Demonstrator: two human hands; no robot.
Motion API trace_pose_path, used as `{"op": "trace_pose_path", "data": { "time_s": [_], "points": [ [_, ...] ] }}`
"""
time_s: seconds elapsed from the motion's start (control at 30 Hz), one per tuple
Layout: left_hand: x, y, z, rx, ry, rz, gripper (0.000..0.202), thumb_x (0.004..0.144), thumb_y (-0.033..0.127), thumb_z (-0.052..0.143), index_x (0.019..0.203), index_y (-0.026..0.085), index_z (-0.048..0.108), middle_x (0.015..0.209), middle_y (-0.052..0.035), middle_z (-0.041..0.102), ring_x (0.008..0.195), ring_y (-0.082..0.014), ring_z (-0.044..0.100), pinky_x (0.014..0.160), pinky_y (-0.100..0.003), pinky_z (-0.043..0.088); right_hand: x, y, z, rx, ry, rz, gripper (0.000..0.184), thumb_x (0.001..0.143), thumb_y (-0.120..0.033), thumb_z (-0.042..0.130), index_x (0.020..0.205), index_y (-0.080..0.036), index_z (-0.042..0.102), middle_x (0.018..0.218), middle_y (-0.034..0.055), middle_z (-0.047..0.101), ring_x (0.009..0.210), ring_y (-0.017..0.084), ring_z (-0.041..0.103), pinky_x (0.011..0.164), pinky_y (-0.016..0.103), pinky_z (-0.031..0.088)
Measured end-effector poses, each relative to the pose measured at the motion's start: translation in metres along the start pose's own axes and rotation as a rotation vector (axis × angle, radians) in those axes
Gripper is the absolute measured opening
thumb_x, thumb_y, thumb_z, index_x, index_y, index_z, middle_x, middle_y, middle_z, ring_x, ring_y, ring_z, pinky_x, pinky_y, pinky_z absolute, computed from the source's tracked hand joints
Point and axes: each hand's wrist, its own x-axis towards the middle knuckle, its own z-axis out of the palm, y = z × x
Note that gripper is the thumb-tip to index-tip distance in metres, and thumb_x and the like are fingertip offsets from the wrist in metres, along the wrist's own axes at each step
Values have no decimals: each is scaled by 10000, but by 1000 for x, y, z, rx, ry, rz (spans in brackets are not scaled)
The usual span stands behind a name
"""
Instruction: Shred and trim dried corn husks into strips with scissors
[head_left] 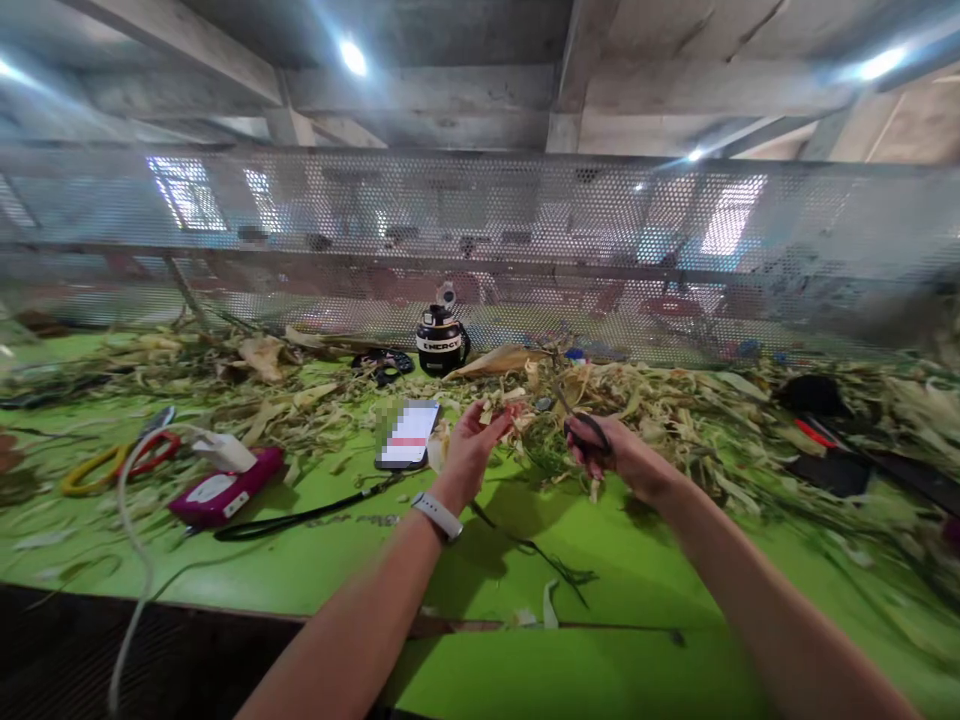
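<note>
My left hand (474, 440) is raised over the green table (645, 560), fingers pinched round a small pale husk piece (501, 408). My right hand (611, 455) is closed on black-handled scissors (581, 420), their blades pointing up and left toward the husk piece. A white band sits on my left wrist. Both hands hover in front of a long heap of dry husks and leaves (675, 410).
A phone (409, 433) lies just left of my left hand. Further left are a magenta box (221, 492) with a white charger and cable, red and yellow loops (112, 465), a black strap. A black jar (441, 340) stands before the mesh fence (480, 250). Dark tools (825, 450) lie right.
</note>
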Motion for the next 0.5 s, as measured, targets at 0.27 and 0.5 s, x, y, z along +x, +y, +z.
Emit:
{"op": "trace_pose_path", "data": {
  "time_s": [0.27, 0.5],
  "points": [
    [-2, 5, 4, -43, 64, 21, 372, 498, 172, 814, 763, 175, 553, 770, 25, 679, 728, -116, 636, 758, -287, 476, 2, 7, 5, -175, -156, 86, 479, 713, -627, 565, 682, -152, 511, 545, -30, 562, 346, 39, 430, 360, 184, 323],
    [-1, -4, 0, 139, -84, 35, 302, 552, 242, 796, 804, 156, 655, 803, -20, 692, 732, -112, 612, 710, -233, 445, 1, 7, 6, -97, -136, 4, 466, 720, -600, 580, 676, -140, 520, 547, -34, 545, 368, 23, 398, 368, 169, 282]
  ]
}}
